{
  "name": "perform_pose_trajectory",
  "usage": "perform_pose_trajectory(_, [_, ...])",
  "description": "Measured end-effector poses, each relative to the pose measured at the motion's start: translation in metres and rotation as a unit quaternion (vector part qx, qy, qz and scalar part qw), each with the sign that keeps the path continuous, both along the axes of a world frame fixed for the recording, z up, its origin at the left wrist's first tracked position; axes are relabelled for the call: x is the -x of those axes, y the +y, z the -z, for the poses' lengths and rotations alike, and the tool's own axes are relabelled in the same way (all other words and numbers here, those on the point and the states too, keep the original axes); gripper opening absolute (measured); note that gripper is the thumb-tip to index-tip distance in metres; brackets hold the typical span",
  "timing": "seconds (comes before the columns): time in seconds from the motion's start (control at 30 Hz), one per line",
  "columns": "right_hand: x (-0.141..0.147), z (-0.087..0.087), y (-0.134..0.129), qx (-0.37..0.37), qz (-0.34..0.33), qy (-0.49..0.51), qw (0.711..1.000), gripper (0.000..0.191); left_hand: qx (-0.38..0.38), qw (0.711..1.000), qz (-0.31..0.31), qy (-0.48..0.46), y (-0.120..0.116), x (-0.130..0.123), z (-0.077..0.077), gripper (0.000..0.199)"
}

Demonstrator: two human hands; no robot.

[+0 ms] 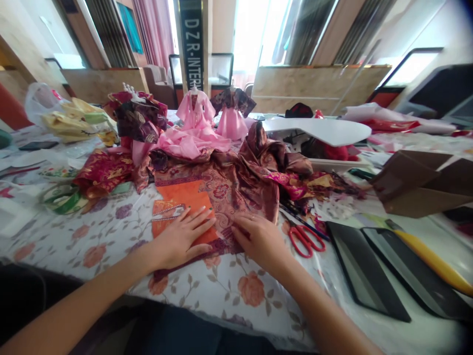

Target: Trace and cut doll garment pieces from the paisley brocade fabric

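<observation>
Palms down at the near edge.
On the rose-print white tablecloth [236,291] lies a maroon paisley brocade cloth [221,197]. Your left hand [181,238], fingers spread, presses flat on its orange satin panel [177,197]. Your right hand [258,241], fingers together, rests on the brocade; any pinch cannot be told. Red-handled scissors [303,239] lie just beside it.

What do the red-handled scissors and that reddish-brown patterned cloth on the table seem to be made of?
The reddish-brown brocade cloth looks like a silky woven fabric: it has a soft sheen along its folds and a woven floral pattern, though the fibre can't be told. The scissors' handles look like glossy moulded red plastic.
</observation>
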State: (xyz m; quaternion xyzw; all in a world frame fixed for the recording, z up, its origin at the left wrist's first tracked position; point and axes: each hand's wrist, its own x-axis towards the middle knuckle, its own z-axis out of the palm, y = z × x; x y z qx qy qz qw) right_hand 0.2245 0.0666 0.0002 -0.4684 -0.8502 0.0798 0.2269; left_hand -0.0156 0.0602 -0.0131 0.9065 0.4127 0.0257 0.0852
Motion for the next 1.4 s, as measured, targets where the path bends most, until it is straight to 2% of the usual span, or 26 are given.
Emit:
perform_pose_trajectory(0.13, [0.004, 0.005, -0.003, 0.032, -0.038, 0.021, 0.999, 0.014, 0.013, 1.0, -0.006, 0.013, 0.004, 0.003, 0.007, 0.066])
perform_pose_trajectory(0.3, [0.009, 0.012, -0.001, 0.059, -0.082, 0.004, 0.995, 0.015, 0.019, 1.0, -0.001, 0.007, 0.004, 0.003, 0.006, 0.069])
perform_pose_trajectory(0.6, [0.008, 0.022, 0.007, 0.078, -0.075, 0.017, 0.994, 0.017, 0.02, 1.0, 0.003, -0.004, 0.004, 0.004, 0.007, 0.071])
perform_pose_trajectory(0.9, [0.008, 0.022, 0.008, 0.066, -0.092, 0.024, 0.993, 0.015, -0.01, 1.0, -0.007, -0.023, 0.001, 0.004, 0.003, 0.071])
perform_pose_trajectory(1.07, [0.008, 0.022, 0.007, 0.072, -0.094, 0.012, 0.993, 0.016, -0.064, 0.997, -0.025, -0.043, -0.011, 0.02, -0.005, 0.056])
perform_pose_trajectory(1.23, [0.008, 0.021, 0.005, 0.073, -0.084, 0.024, 0.994, 0.016, -0.019, 0.999, -0.029, 0.003, -0.025, 0.044, 0.002, 0.055])
perform_pose_trajectory(1.4, [0.009, 0.019, 0.004, 0.087, -0.076, 0.025, 0.993, 0.013, -0.002, 0.999, -0.038, 0.018, -0.029, 0.049, 0.008, 0.058])
